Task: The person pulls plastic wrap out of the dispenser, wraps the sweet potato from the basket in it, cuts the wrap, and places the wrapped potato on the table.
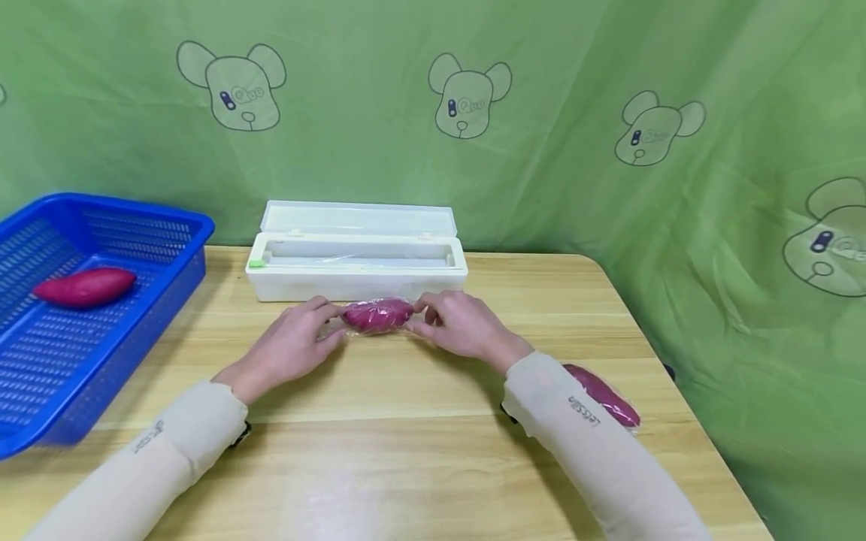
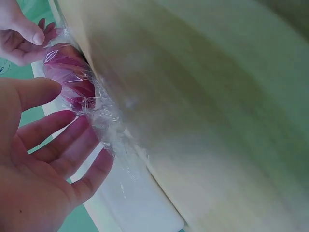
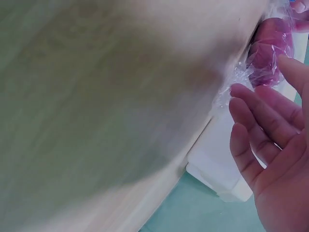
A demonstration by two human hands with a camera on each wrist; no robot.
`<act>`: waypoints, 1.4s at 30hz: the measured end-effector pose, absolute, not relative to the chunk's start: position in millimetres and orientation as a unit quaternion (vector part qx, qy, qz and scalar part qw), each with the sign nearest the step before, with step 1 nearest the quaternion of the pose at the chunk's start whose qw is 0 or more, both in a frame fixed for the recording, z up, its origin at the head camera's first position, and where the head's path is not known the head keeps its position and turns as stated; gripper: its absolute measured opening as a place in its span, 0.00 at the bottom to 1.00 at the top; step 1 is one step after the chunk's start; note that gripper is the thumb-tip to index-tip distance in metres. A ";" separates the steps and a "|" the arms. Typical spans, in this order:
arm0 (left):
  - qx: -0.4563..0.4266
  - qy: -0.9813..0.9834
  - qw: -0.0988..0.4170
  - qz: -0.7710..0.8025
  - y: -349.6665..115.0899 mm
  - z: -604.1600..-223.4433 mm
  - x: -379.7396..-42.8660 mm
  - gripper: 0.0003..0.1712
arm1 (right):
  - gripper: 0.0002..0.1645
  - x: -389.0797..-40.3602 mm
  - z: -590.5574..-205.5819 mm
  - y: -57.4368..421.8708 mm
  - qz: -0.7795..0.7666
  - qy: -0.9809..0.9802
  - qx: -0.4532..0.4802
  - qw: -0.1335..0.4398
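Observation:
A purple-red sweet potato (image 1: 377, 315) wrapped in clear cling film lies on the table, just in front of a white cling film box (image 1: 355, 285). My left hand (image 1: 292, 344) is at its left end, fingertips touching the wrap, with the thumb held apart. At the other end, the fingertips of my right hand (image 1: 467, 324) touch the film. Both wrist views show loosely spread fingers beside the crinkled film ends (image 2: 107, 121). A second wrapped sweet potato (image 1: 602, 394) is partly hidden behind my right sleeve.
On the left stands a blue perforated basket (image 1: 145, 300) with an unwrapped sweet potato (image 1: 86, 287) inside. The film box's lid (image 1: 358, 219) is raised, and a green tab (image 1: 256, 264) shows at its left end. A green curtain (image 1: 541, 173) hangs behind the wooden table (image 1: 379, 451).

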State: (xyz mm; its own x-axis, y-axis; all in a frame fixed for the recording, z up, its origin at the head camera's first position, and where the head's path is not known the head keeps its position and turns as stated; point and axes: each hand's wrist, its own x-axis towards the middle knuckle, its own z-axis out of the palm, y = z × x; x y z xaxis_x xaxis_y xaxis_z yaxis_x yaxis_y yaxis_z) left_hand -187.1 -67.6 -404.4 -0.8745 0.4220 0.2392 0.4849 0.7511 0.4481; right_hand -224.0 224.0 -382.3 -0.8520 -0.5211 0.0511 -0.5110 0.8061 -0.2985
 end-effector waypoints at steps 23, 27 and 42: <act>-0.238 -0.923 0.084 -0.291 -42.7 -394.5 -196.4 0.24 | 0.19 -224.0 -380.4 247.0 -0.315 0.944 -0.095 -0.030; -0.229 -0.924 0.050 -0.302 -41.1 -396.9 -199.1 0.24 | 0.28 -229.0 -386.1 254.5 -0.349 0.935 -0.055 0.035; -0.191 -0.901 0.019 -0.388 -47.8 -401.1 -203.0 0.29 | 0.31 -233.7 -398.8 252.9 -0.470 0.876 0.004 0.111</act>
